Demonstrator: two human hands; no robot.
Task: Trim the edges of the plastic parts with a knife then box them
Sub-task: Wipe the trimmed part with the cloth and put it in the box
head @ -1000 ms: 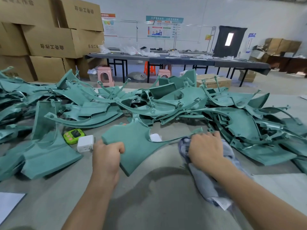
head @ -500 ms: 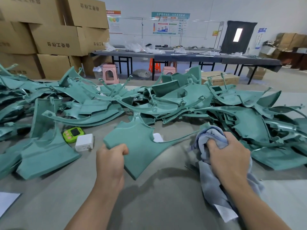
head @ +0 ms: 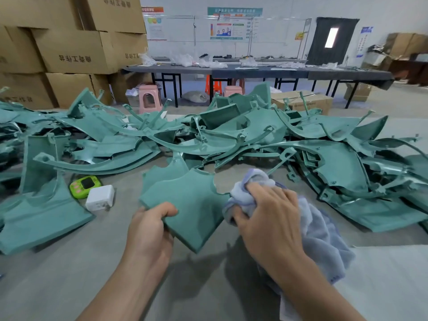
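The flat teal-green plastic panel (head: 185, 205) sits low centre, lifted off the grey tabletop (head: 69, 274) and tilted w/ its lower corner toward the person. The left hand (head: 150, 230) grips it at the near left edge, thumb on top and fingers curled under, prob. to steady it and leave the face and right edge free. The right hand (head: 266, 218) is closed round a bunched pale blue-grey cloth (head: 319, 232), pressed against the panel's right edge, which reads as wiping rather than cutting. No knife is in view, so trimming doesn't look under way. Just beyond lies the heap of teal-green plastic parts (head: 254, 140), spread across the table within reach, likely waiting their turn. Left of the panel, near but apart, are a lime-green handheld device w/ a dark screen (head: 84, 185) and, touching it, a white plug-in charger block (head: 100, 197). Behind the heap is an open brown carton (head: 301, 100), poss. for boxing. Further back: pink plastic stools (head: 148, 98), long dark tables (head: 254, 71), and stacked brown cardboard boxes (head: 69, 49) w/ dark printed characters that appear mirrored, so not readable. The wall posters (head: 234, 24) carry text too small to make out.
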